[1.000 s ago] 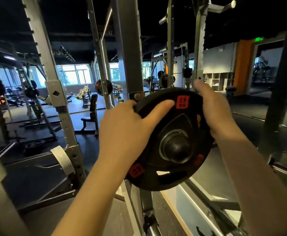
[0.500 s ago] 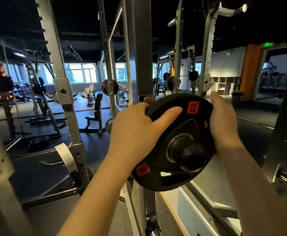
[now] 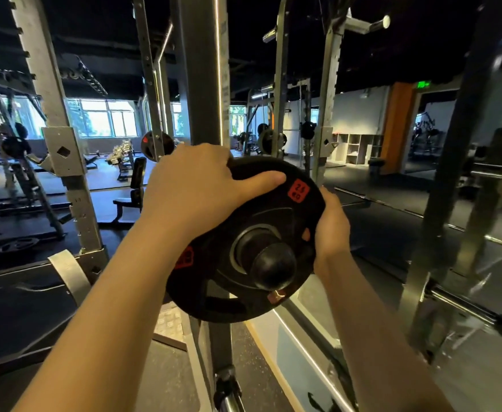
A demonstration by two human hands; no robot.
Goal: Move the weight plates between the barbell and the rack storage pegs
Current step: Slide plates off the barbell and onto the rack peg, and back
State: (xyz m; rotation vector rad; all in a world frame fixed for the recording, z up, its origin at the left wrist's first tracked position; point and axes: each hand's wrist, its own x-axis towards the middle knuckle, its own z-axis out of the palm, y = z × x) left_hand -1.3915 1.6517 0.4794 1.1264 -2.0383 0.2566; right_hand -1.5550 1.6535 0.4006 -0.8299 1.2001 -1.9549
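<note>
Both hands clamped on weight plate (image 3: 243, 242) rim: left hand (image 3: 196, 188) top-left, right hand (image 3: 331, 227) right edge. Small, rigid, probably light. Rim grip fine sliding along storage peg (image 3: 273, 266).

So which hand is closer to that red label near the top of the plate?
The left. The left hand grips the weight plate's upper left rim, thumb tip almost at the red label. The right hand holds the right edge, below the label.
</note>
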